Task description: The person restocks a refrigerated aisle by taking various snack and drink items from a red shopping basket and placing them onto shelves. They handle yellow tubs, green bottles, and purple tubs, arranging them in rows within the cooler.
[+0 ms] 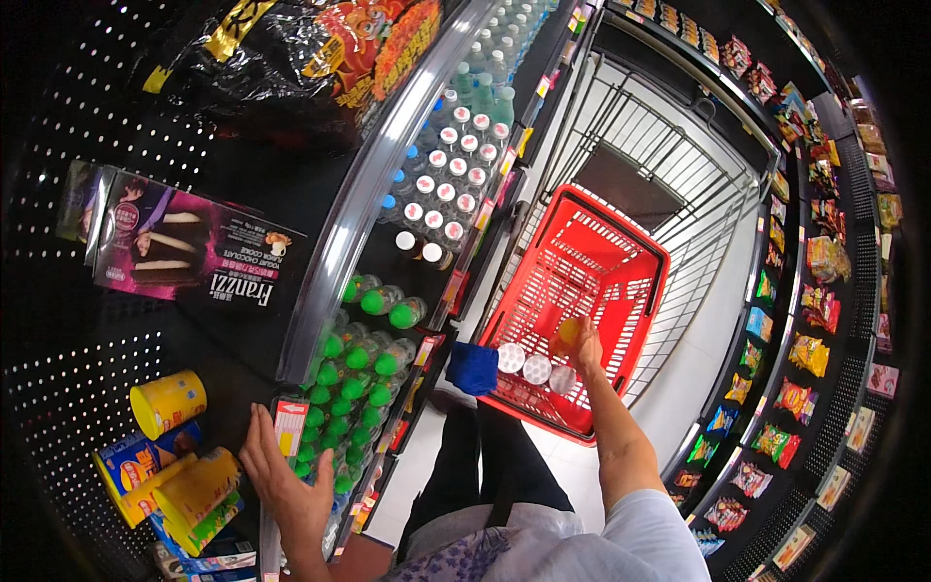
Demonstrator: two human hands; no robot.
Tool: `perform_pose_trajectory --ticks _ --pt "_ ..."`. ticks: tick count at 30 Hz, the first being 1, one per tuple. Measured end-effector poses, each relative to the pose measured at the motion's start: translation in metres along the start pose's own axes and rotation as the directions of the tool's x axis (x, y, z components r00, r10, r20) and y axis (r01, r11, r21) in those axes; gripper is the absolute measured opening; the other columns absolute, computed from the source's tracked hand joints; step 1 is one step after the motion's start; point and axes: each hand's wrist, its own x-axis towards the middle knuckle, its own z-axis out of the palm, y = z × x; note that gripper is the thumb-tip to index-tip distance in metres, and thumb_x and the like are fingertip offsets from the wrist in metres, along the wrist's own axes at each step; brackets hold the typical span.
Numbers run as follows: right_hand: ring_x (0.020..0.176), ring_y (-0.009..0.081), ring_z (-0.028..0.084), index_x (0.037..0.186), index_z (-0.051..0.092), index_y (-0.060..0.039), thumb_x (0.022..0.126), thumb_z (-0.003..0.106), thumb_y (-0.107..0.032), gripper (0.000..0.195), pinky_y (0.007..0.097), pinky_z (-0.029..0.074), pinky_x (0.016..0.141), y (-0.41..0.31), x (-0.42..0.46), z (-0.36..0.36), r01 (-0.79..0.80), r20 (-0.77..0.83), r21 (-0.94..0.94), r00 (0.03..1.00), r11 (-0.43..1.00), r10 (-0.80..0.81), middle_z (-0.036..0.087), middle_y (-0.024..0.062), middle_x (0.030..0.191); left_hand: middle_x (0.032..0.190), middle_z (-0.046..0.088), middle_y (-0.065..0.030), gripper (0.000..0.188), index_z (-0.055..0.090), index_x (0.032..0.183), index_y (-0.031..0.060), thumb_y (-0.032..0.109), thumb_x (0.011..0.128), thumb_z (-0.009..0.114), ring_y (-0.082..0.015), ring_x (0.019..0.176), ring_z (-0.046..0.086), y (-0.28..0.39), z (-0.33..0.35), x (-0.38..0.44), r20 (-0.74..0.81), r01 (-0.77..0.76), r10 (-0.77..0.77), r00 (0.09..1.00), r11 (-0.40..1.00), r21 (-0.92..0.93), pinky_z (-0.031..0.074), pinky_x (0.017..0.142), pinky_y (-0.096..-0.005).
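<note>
My right hand reaches into a red plastic shopping basket and holds a small yellow-orange item, blurred, perhaps a lid or container. Beside it in the basket stand several containers with round white patterned tops. A dark blue cloth lies over the near left rim. My left hand rests on the shelf edge at a price tag, fingers apart, holding nothing. Yellow canisters and a blue-and-yellow one lie on the black perforated shelf left of it.
The basket sits at a wire shopping cart. Below the upper shelf stand bottles with green caps and bottles with white caps. A black cookie box lies on the upper shelf. Snack bags line the shelves at right.
</note>
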Motion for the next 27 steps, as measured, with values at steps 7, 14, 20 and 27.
perform_pose_trajectory --ticks 7,14,20,27 --pt "0.103 0.0264 0.068 0.122 0.059 0.0008 0.08 0.091 -0.02 0.057 0.0389 0.056 0.088 -0.044 -0.001 -0.072 0.083 -0.137 0.303 0.99 0.949 -0.042 0.069 0.0153 0.114 0.161 0.038 -0.0227 0.098 0.03 0.161 0.0007 0.011 0.079 0.083 -0.0425 0.144 0.038 -0.003 0.0 -0.004 -0.006 -0.027 0.027 1.0 0.999 -0.022 0.033 0.119 -0.0531" --pt "0.098 0.0208 0.072 0.124 0.062 0.0019 0.088 0.085 -0.031 0.054 0.0338 0.063 0.077 -0.168 -0.057 -0.203 -0.114 0.172 0.835 0.983 0.537 -0.058 0.073 0.0118 0.11 0.157 0.043 -0.0226 0.088 0.035 0.159 0.0 0.018 0.085 0.08 -0.0421 0.14 0.042 -0.014 -0.002 -0.007 -0.087 -0.122 0.113 0.99 0.986 -0.112 0.034 0.118 -0.0509" --pt "0.106 0.0158 0.066 0.127 0.067 -0.0025 0.085 0.083 -0.02 0.048 0.03 0.052 0.092 -0.267 -0.119 -0.252 -0.105 0.252 0.907 0.911 0.407 -0.327 0.071 0.0067 0.114 0.146 0.056 -0.0202 0.077 0.05 0.15 0.0034 0.014 0.082 0.083 -0.039 0.13 0.055 0.01 -0.008 -0.016 -0.386 -0.402 0.244 0.89 0.819 -0.41 0.043 0.111 -0.0489" --pt "0.127 0.0218 0.06 0.137 0.061 -0.0003 0.081 0.089 -0.022 0.066 0.0362 0.047 0.11 -0.367 -0.168 -0.26 -0.025 0.292 0.921 0.706 0.389 -0.645 0.065 0.0094 0.133 0.144 0.056 -0.02 0.087 0.039 0.155 0.0005 0.017 0.086 0.087 -0.0205 0.113 0.069 0.037 0.036 -0.04 -0.001 -0.151 0.339 0.941 0.417 -0.896 0.06 0.082 -0.0328"
